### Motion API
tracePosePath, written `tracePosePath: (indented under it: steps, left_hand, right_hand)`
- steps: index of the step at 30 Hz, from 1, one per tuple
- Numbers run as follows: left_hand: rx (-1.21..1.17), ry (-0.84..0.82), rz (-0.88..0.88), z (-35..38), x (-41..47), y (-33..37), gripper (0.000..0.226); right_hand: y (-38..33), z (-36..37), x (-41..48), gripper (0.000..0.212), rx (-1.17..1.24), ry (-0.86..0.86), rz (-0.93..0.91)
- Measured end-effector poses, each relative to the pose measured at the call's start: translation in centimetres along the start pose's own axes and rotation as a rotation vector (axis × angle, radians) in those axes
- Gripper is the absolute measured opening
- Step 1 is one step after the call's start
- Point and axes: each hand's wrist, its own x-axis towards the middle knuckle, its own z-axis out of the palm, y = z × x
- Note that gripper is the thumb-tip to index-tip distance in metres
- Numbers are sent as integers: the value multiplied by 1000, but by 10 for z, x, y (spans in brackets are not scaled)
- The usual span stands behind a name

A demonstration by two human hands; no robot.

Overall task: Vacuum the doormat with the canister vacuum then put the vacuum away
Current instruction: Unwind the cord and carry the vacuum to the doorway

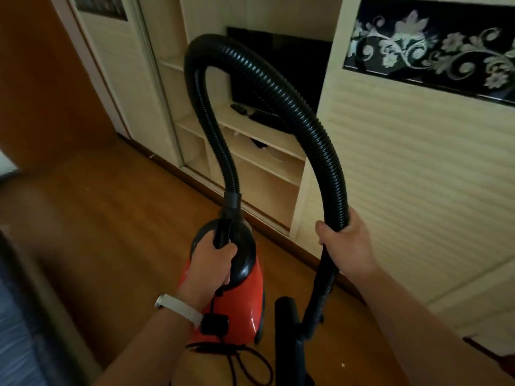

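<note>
Your left hand [213, 263] has its fingers curled tight round the black handle on the red canister vacuum [245, 302]. The canister hangs nose-up below that hand, over the wooden floor [111, 218]; you cannot tell whether it touches the floor.

Your right hand [344, 242] is wrapped round the lower end of the ribbed black hose [250, 65], where it joins the wand [320, 288]. The hose rises from the canister's front, arcs high between your hands and comes down into the right one.

The black floor head [285, 321] is at the wand's foot, just beside the canister. The power cord [234, 358] dangles in loops under the canister. There is a white wristband [178, 305] on your left wrist.

Behind stands a cream shelf unit [264, 174] holding a dark television [278, 71].
</note>
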Motion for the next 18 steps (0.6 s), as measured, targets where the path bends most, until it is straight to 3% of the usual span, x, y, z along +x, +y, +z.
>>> tracePosePath:
  steps: [11, 18]
  left_hand:
    - [9, 254, -81, -26, 147, 47, 6]
    - [-92, 470, -66, -67, 191, 67, 18]
  right_hand:
    - [-37, 105, 210, 24, 36, -245, -100]
    - [-84, 189, 276, 28, 126, -426, -224]
